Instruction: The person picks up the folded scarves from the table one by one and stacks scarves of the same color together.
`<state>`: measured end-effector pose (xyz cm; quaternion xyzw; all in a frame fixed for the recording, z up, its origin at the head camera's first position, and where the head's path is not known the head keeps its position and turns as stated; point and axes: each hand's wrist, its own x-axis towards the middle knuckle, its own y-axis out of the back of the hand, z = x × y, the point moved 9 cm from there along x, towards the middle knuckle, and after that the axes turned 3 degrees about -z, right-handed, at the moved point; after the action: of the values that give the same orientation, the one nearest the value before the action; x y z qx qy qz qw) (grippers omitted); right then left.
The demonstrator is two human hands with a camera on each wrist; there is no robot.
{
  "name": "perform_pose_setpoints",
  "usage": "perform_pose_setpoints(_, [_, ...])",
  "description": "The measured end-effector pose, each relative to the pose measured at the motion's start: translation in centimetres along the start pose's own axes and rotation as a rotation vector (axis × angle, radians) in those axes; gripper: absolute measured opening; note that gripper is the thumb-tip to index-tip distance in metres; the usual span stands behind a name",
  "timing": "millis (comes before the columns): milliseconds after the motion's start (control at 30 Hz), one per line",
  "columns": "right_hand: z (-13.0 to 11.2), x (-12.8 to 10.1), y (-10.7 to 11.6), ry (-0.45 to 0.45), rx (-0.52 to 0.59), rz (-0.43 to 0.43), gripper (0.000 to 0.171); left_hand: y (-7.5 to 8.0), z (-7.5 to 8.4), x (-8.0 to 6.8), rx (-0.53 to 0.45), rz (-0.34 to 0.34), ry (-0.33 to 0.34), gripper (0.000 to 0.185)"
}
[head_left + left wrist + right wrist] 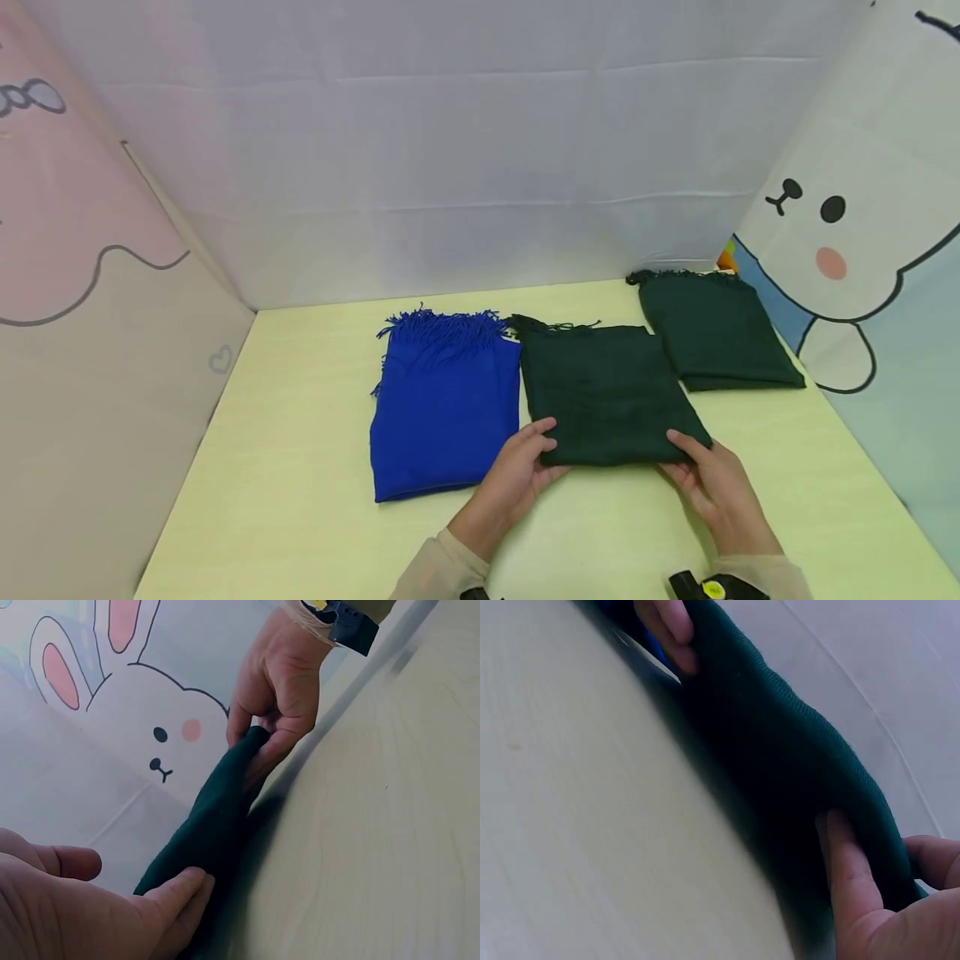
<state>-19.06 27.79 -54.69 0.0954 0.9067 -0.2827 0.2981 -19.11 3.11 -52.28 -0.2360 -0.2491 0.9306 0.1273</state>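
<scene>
I see a flat-folded, stringy-fringed royal-blue cloth [446, 425] left of the pale wood-grain counter's [300, 467] middle. Beside it, the left hand [517, 471] pinches one near corner of a folded, finely woven dark-green cloth [607, 392], raised off the counter; the right hand [720, 492] pinches the other, probably keeping layers aligned. A second fringed dark-green cloth [720, 333] lies toward the far right corner.

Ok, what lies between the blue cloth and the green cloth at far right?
Another dark green cloth, its near edge held by the left hand and right hand, is between them, as the head view shows.
</scene>
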Motion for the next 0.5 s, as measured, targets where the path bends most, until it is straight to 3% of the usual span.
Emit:
perform_pose_setpoints(67, [0.1, -0.3, 0.4, 0.003, -0.060, 0.041, 0.068, 0.0, 0.0, -0.5, 0.052, 0.020, -0.003, 0.053])
perform_pose_setpoints(133, [-0.3, -0.7, 1.4, 0.055, -0.149, 0.139, 0.058, 0.1, 0.3, -1.0, 0.142, 0.054, -0.018, 0.053])
perform_pose_setpoints(233, [-1.9, -1.9, 3.1, 0.208, -0.227, 0.328, 0.043, 0.1, 1.3, -1.5, 0.274, 0.109, -0.058, 0.053])
perform_pose_setpoints(300, [-3.1, -2.7, 4.1, 0.308, -0.216, 0.429, 0.038, 0.0, 2.1, -1.7, 0.312, 0.125, -0.084, 0.054])
perform_pose_setpoints(400, [-4.3, -3.1, 5.1, 0.364, -0.125, 0.445, 0.037, -0.4, 2.9, -1.8, 0.305, 0.109, -0.105, 0.053])
perform_pose_setpoints(500, [-4.7, -2.7, 6.0, 0.300, -0.006, 0.384, 0.051, -0.6, 2.8, -1.8, 0.292, 0.085, -0.104, 0.051])
